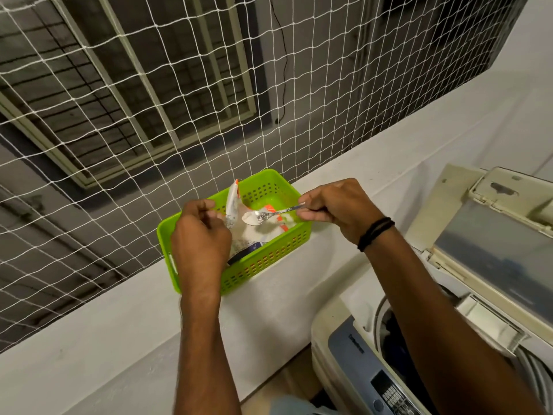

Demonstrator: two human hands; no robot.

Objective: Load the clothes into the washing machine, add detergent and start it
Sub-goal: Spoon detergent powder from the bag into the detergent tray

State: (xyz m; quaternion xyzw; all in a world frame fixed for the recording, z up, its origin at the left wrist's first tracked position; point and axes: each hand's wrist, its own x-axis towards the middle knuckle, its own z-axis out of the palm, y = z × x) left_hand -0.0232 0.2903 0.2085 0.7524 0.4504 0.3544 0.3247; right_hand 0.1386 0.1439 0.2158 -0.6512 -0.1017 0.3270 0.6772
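Scooping detergent is, by our reading, the step we are working on. We are pinching the torn flap of the white-and-orange plastic detergent packet (232, 202) with our left hand (199, 238), its fingers (216, 215) curled round the flap, apparently to keep the mouth open. Our right hand (338, 211) is gripping the handle of the thin metal spoon (269, 215), and the bowl is hovering just over the white powder at the centre of the frame. We cannot tell how much powder it is carrying.

The packet is sitting in the lime-green perforated plastic basket (269, 260), which is resting on the white bench (119, 319) beside the white rope netting (119, 100) filling the upper left. At the lower right, the cream top-loading washing machine (347, 348) is standing with its lid (493, 250) folded up and dark clothes (392, 333) showing in the drum, so loading is looking done. We are judging that the spoon will need carrying level across to the drum, or powder could be spilling.
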